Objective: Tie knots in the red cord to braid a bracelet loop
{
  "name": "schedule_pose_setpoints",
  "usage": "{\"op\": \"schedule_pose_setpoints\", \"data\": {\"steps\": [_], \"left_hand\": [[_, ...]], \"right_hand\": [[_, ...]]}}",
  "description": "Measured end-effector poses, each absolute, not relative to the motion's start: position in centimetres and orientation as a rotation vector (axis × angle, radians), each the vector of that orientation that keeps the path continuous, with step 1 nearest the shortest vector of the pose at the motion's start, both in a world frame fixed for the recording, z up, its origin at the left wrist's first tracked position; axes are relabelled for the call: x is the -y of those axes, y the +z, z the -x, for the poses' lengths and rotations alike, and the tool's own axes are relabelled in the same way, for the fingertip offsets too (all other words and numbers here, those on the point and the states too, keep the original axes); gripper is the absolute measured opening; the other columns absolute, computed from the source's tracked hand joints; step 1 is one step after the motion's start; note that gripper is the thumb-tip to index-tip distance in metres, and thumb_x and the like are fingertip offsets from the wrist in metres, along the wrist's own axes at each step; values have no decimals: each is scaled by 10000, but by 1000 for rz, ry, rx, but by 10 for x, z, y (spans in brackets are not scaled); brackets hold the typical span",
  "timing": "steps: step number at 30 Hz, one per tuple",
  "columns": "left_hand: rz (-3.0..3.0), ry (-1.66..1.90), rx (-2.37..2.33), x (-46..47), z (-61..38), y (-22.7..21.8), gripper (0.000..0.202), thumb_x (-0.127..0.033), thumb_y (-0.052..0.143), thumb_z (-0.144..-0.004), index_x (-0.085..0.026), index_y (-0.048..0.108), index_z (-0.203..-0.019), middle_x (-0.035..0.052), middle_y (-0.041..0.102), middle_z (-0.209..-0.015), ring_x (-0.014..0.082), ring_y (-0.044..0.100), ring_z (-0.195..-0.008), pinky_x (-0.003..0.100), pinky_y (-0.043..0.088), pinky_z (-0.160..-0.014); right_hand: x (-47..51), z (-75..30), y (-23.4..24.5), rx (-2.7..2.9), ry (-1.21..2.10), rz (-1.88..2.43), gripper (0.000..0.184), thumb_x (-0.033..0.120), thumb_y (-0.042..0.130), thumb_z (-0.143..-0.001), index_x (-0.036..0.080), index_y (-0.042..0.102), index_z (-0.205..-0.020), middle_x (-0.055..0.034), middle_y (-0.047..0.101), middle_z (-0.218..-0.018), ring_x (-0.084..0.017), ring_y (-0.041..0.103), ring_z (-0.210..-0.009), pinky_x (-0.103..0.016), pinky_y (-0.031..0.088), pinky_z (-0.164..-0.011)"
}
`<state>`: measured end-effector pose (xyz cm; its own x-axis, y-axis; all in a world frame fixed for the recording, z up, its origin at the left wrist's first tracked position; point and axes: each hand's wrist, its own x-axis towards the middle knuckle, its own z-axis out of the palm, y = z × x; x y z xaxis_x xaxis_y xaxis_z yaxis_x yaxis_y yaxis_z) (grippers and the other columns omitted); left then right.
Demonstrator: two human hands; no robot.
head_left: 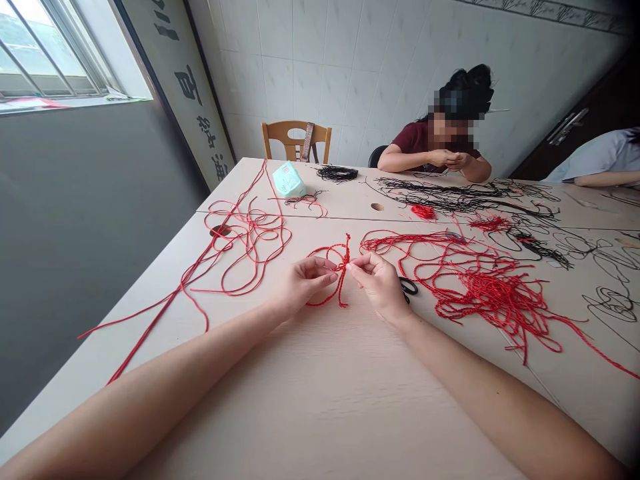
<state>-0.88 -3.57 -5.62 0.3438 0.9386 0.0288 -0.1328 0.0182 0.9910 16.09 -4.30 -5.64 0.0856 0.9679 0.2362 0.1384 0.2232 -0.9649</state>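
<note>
Both my forearms reach in from the bottom corners and meet over the bench (pixel 320 400), wrists low and hands curled inward. My left hand (pixel 303 283) and my right hand (pixel 380 283) nearly touch, each grip clamped on the knotted red cord (pixel 343 265) at its knot, with its loops falling toward me and out to the left. Just right of that cord lies one pair of scissors (pixel 409 288), its black handles beside my right hand. Further right sprawls one big tangle of red cord (pixel 493 297), and to the left lies one looser pile of red cord (pixel 250 233). Beyond the knotted cord are one coil of black cord (pixel 337 173), one pale green packet (pixel 289 180) and one seated person (pixel 430 143), whose two hands (pixel 447 159) are together.
</note>
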Motion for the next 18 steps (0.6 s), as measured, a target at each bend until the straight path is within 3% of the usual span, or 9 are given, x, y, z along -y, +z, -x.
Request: {"op": "schedule_pose_setpoints", "data": {"steps": [5,8,11,18], "left_hand": [[-1327,1064,-892,37,10,-54,235,-358,692,-702,-149,649,-800,26,628,-783,110,533,-716,247,397,-692],[-1307,1059,-819,37,10,-53,252,-336,691,-709,-161,627,-879,22,621,-819,111,541,-743,249,399,-713],[-1284,1081,-763,38,9,-55,267,-307,700,-705,-171,602,-912,10,611,-811,105,543,-746,246,400,-719],[-1277,1090,-836,39,9,-52,213,-336,688,-708,-155,627,-802,-2,604,-742,99,512,-694,229,380,-682]], "right_hand": [[47,-156,-57,1173,1158,1099,184,311,689,-682,174,570,-710,41,506,-589,-74,381,-506,-225,293,-480],[49,-154,-53,1067,1267,1058,193,294,711,-652,171,570,-701,44,501,-593,-65,362,-496,-222,268,-469],[51,-153,-50,983,1331,1005,202,276,728,-626,170,571,-695,45,495,-600,-63,355,-505,-221,262,-470],[52,-151,-50,978,1380,974,201,279,720,-628,168,562,-685,50,486,-597,-62,344,-503,-226,245,-469]]}}
